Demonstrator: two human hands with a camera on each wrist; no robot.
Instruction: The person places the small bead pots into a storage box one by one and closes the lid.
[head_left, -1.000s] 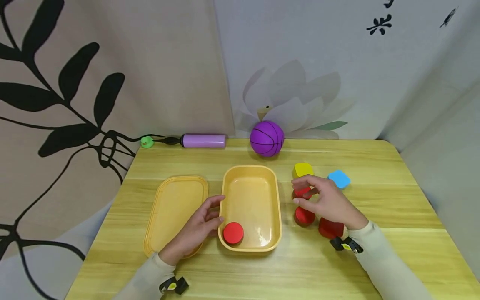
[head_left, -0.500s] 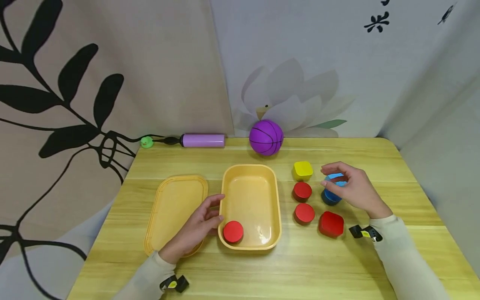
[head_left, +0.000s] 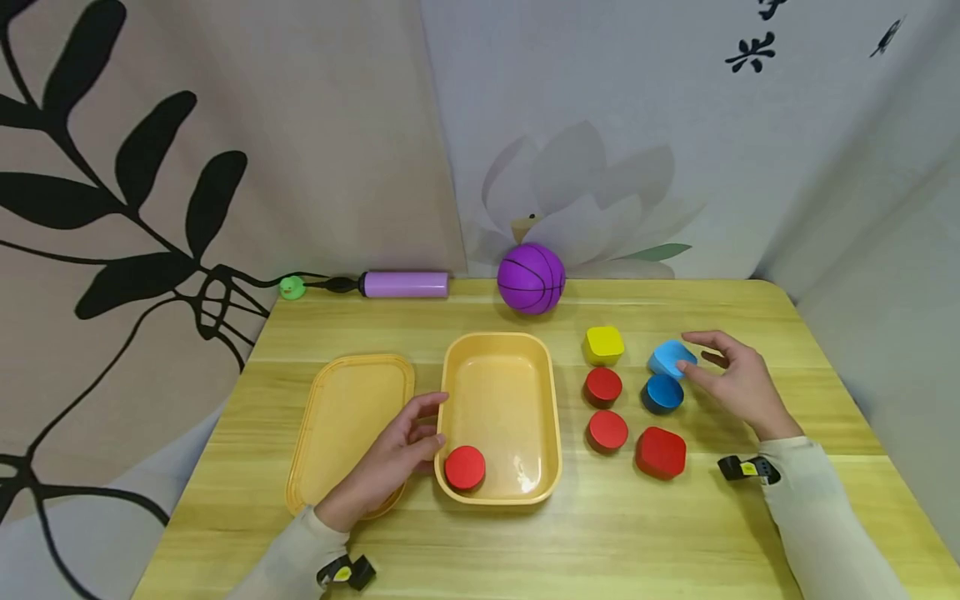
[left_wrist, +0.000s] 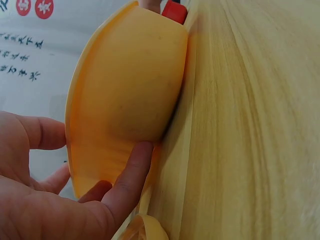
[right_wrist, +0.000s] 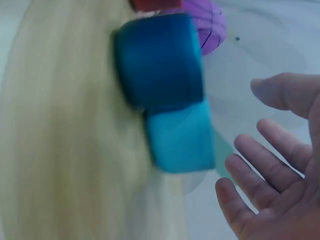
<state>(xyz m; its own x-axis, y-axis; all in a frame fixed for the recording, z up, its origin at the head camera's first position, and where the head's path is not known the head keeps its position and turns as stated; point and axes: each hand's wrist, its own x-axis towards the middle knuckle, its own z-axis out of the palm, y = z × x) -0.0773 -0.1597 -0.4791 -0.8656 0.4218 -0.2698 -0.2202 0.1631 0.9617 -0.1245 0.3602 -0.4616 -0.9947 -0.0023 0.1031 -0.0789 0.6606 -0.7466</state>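
My left hand (head_left: pixel 393 454) touches the left side of a yellow rectangular box (head_left: pixel 501 400). In the left wrist view, fingertips meet the box's rim and outer wall (left_wrist: pixel 132 85). A red round block (head_left: pixel 465 468) lies inside, at the box's near left corner. My right hand (head_left: pixel 738 383) is spread at the right of a light blue rounded block (head_left: pixel 670 358), its thumb overlapping that block in the head view. The right wrist view shows the fingers apart, holding nothing. A dark blue round block (head_left: pixel 662 394) stands just in front of the light blue one.
A yellow lid (head_left: pixel 348 417) lies left of the box. Right of it stand a yellow block (head_left: pixel 603 345), two red round blocks (head_left: pixel 603 387) and a red rounded square block (head_left: pixel 661 453). Along the back are a purple ball (head_left: pixel 531 278), a purple cylinder (head_left: pixel 405 284) and a green duck (head_left: pixel 292 287).
My right hand has moved right, from over the red round blocks to the right side of the light blue block, uncovering the dark blue one. The left hand has stayed at the box.
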